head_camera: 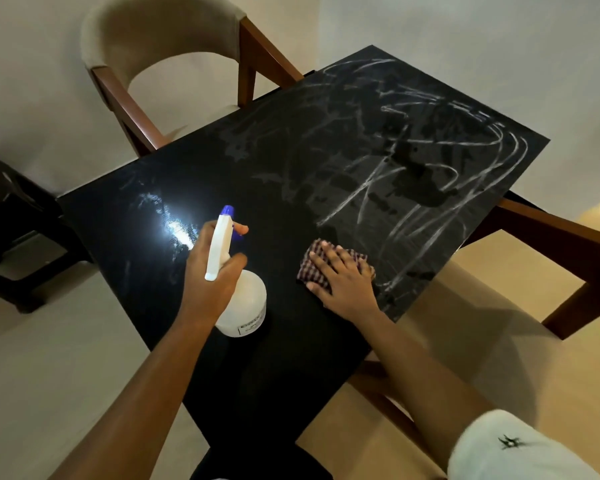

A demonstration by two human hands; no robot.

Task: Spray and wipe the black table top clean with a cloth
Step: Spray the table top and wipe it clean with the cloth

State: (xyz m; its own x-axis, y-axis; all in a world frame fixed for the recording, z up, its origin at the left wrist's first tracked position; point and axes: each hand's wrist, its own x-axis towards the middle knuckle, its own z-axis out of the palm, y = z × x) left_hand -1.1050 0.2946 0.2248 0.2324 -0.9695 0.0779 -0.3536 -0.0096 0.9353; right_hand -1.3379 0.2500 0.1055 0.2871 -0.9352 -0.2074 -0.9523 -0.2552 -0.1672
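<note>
Wiping is best done in overlapping passes toward the streaks (447, 150): the cloth (314, 266) is pressed to the counter (291, 161) by the right hand (342, 284), grip flat and open; the spray bottle (248, 306) is clasped by the left hand (212, 271).

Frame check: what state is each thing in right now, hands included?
spray bottle: gripped by the left hand, forefinger at the trigger, nozzle pointing away.
cloth: bunched flat on the table top, pressed under the right hand, fingers straight.
table top: white streaks and wet patches across the far part.
chair: unoccupied, at the far edge.
</note>
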